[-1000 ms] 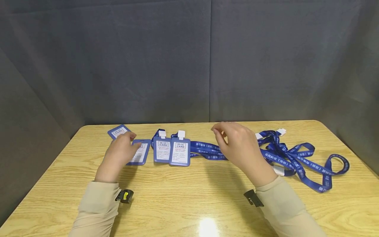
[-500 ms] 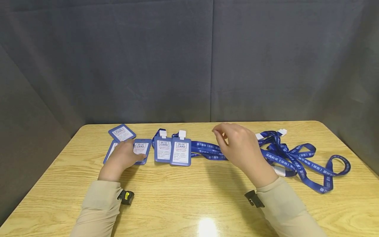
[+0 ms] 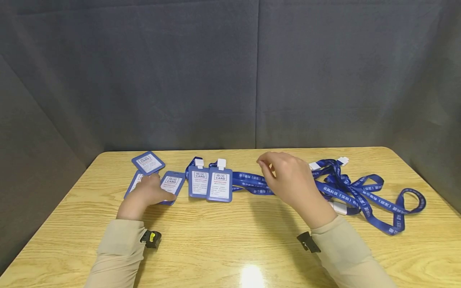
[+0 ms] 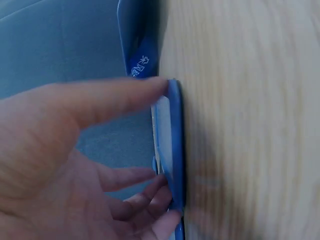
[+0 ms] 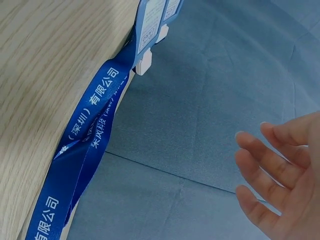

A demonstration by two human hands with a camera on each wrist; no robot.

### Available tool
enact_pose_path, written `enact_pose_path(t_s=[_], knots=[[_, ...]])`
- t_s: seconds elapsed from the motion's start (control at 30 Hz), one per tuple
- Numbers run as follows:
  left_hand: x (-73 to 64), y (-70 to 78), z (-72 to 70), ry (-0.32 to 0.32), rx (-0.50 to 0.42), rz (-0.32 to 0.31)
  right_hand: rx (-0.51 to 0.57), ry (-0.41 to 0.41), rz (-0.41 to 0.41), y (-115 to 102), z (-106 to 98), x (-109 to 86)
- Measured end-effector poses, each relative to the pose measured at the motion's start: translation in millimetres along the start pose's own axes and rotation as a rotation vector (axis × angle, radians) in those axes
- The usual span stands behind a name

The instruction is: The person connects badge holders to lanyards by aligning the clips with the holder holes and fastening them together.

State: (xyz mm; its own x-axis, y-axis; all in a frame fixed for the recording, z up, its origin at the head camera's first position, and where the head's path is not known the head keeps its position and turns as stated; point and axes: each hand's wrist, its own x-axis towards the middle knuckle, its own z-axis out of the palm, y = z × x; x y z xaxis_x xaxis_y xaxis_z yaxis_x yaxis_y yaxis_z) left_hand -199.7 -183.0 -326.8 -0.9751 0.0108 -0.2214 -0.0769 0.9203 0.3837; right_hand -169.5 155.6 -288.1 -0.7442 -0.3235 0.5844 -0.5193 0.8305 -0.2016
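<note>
Left of the straps [image 3: 252, 179]: card [image 3: 172, 182], left hand [image 3: 145, 193] gripping its edges.
Long axis angled, far end strapward; right hand [image 3: 292, 180] loose, empty, farther.

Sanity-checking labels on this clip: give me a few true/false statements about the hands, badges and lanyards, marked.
1. The left hand holds a blue card holder. True.
2. The right hand grips a lanyard. False: its fingers hold nothing.
3. Two clipped holders overlap. True.
4. The lanyard tangle lies left of all the card holders. False: it lies to their right.
5. Five card holders show in the head view. True.
</note>
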Motion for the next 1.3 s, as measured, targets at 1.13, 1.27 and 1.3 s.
enact_pose_path(t_s=[1.13,1.27,1.3], knots=[[2.1,1.6,-1.4,0.101,-0.209,-0.043,-0.024,-0.063,-0.009,-0.4,5.2,-2.0],[3.8,0.7,-2.1,0.122,-0.258,-0.041,-0.021,-0.074,-0.004,-0.6,5.9,-1.9],[4.2,1.2,-1.9,0.136,-0.272,-0.043,-0.02,-0.075,-0.004,-0.5,6.1,-2.1]])
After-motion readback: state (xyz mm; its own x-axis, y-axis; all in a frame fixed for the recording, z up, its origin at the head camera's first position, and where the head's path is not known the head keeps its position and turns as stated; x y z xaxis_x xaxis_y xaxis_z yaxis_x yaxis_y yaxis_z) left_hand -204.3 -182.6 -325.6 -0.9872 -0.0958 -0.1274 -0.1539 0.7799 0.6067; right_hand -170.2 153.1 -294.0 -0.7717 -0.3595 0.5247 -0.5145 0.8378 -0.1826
